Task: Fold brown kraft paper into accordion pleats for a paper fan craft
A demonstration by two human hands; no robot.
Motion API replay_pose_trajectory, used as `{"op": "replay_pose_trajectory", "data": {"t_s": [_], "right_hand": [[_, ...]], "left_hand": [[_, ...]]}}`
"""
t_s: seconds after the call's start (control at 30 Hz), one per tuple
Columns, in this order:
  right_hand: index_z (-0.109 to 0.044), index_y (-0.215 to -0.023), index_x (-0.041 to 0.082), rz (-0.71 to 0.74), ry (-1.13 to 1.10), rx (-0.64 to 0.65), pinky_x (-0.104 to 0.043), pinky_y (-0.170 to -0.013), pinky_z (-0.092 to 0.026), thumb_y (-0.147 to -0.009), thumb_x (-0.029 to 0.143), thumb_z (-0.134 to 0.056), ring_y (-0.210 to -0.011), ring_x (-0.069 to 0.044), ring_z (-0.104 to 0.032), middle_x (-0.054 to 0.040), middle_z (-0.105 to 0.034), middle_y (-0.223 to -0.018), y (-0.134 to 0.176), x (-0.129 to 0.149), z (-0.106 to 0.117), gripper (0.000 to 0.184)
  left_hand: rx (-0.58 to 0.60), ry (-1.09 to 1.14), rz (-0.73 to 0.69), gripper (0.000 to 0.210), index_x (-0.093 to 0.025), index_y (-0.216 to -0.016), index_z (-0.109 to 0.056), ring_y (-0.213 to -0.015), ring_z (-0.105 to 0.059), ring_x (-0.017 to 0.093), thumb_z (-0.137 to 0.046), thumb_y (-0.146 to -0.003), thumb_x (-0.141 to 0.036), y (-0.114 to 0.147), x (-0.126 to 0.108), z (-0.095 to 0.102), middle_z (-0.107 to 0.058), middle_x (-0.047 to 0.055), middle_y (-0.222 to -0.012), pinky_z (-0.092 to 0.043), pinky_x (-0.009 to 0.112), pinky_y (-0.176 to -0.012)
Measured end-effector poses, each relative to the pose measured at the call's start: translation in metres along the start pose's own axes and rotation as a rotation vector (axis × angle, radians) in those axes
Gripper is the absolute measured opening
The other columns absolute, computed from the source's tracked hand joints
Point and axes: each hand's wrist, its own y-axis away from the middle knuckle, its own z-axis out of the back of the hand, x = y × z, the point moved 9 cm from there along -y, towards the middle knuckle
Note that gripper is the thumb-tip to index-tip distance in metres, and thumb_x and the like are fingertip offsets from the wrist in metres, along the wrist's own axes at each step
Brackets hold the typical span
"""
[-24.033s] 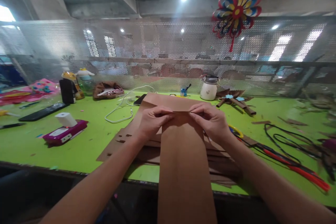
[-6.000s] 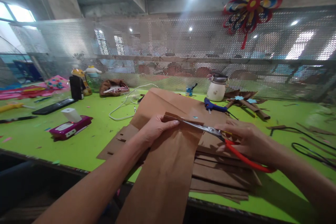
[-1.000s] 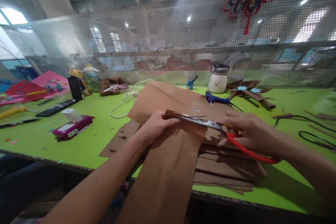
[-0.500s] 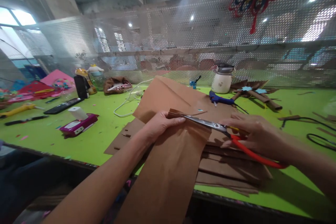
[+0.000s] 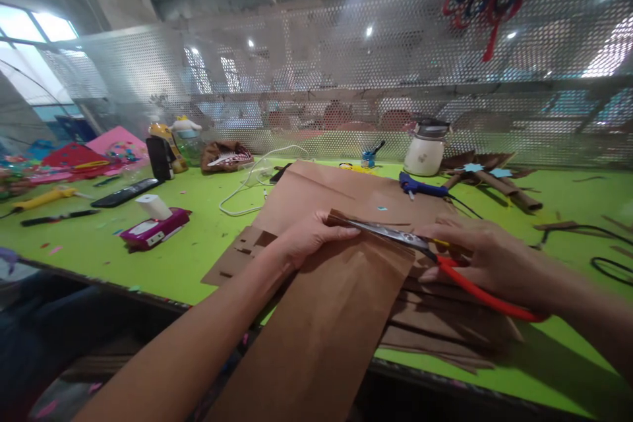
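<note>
A long sheet of brown paper (image 5: 326,316) hangs over the table's front edge toward me. My left hand (image 5: 316,237) pinches its far end, thumb on top, where the edge is folded up. In my right hand (image 5: 469,254) is a pair of scissors (image 5: 395,234) with red and yellow handles. The blades lie along the folded edge, nearly closed, their tips close to my left thumb. Beneath, a larger brown sheet (image 5: 316,184) lies on the table, and a stack of brown paper pieces (image 5: 440,323) sits under my right hand.
On the green table (image 5: 573,356) are a blue glue gun (image 5: 422,186), a white jar (image 5: 425,153), a purple device (image 5: 155,227), a black phone (image 5: 127,192) and a yellow glue gun (image 5: 47,200). Rolled brown paper (image 5: 519,196) lies at right. A perforated screen (image 5: 316,72) stands behind.
The view has shifted slightly, so most things appear a little further right. The large sheet at the back lies flatter. Both hands keep their grip, with the scissors still at the folded edge.
</note>
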Motion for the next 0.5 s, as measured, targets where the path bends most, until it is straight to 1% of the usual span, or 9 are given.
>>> {"op": "replay_pose_trajectory", "data": {"t_s": [0.07, 0.1, 0.3, 0.43, 0.5], "right_hand": [[-0.051, -0.123, 0.030, -0.023, 0.019, 0.043, -0.026, -0.057, -0.042, -0.074, 0.047, -0.059, -0.064, -0.016, -0.054, -0.0016, -0.061, -0.079, 0.000, -0.003, -0.004, 0.052], [-0.051, -0.122, 0.029, -0.024, 0.023, 0.043, -0.026, -0.057, -0.042, -0.074, 0.047, -0.059, -0.064, -0.016, -0.054, -0.0016, -0.061, -0.078, 0.000, -0.003, -0.004, 0.052], [-0.056, -0.118, 0.027, 0.022, 0.034, -0.012, -0.025, -0.053, -0.038, -0.074, 0.045, -0.060, -0.059, -0.014, -0.051, -0.0011, -0.057, -0.070, 0.000, 0.002, 0.000, 0.049], [-0.057, -0.116, 0.028, 0.028, 0.048, -0.022, -0.025, -0.053, -0.039, -0.075, 0.046, -0.058, -0.059, -0.015, -0.051, -0.0015, -0.057, -0.070, 0.001, 0.007, 0.002, 0.045], [-0.058, -0.114, 0.028, 0.026, 0.030, -0.016, -0.026, -0.055, -0.041, -0.075, 0.046, -0.059, -0.062, -0.016, -0.053, -0.0024, -0.058, -0.073, 0.000, 0.007, 0.002, 0.043]], "left_hand": [[-0.004, 0.004, 0.001, 0.022, -0.011, -0.084, -0.070, -0.074, -0.063, 0.015, -0.074, -0.064, -0.019, -0.001, 0.000, 0.000, -0.070, 0.007, -0.083, -0.047, 0.026, -0.075], [-0.003, 0.004, -0.002, 0.021, -0.011, -0.083, -0.070, -0.074, -0.063, 0.014, -0.074, -0.063, -0.019, -0.001, 0.000, 0.000, -0.070, 0.007, -0.082, -0.047, 0.026, -0.075], [0.004, -0.002, 0.005, 0.022, -0.009, -0.083, -0.070, -0.075, -0.062, 0.013, -0.074, -0.063, -0.019, -0.001, 0.000, -0.001, -0.070, 0.008, -0.083, -0.045, 0.024, -0.076], [0.004, -0.004, 0.006, 0.023, -0.009, -0.083, -0.070, -0.075, -0.062, 0.013, -0.074, -0.063, -0.020, -0.002, 0.001, 0.001, -0.070, 0.008, -0.083, -0.045, 0.024, -0.075], [0.012, -0.004, 0.004, 0.024, -0.010, -0.084, -0.070, -0.076, -0.062, 0.013, -0.074, -0.062, -0.020, -0.003, 0.002, 0.000, -0.070, 0.009, -0.085, -0.045, 0.024, -0.076]]}}
